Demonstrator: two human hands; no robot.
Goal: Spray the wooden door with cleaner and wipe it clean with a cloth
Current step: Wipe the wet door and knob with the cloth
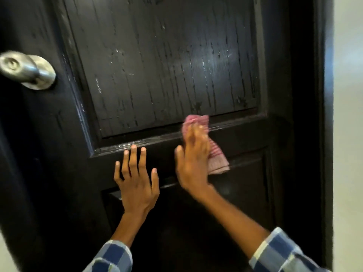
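- Dark wooden door point(161, 61) filling most of the view, upper panel streaked with wet runs and pale flecks, likely cleaner not yet wiped away.
- Pink striped cloth point(215, 154) bunched against the horizontal rail below that panel, top edge reaching the moulding, lower end hanging loose to the right.
- Right hand point(193, 156) laid flat over the cloth, fingers mostly straight and pressing it to the wood, thumb spread out to the left; blurred, so a firmer pinch cannot be ruled out.
- Flat pressing probably chosen to spread force over a wide patch and drive the cloth into the moulding groove where drips would collect.
- Left hand point(136, 177) open, 5 digits splayed, fingertips on the same rail just beside the right hand, holding nothing.
- Seemingly placed there to brace the door against swinging under the wiping pressure.
- Round metal knob point(27, 69) at far left, untouched, well apart from both hands.
- Blue checked sleeves point(282, 254) at the bottom edge.
- No spray bottle in view.
- Judged stage: wiping under way at the middle rail, wet upper panel apparently left to do.
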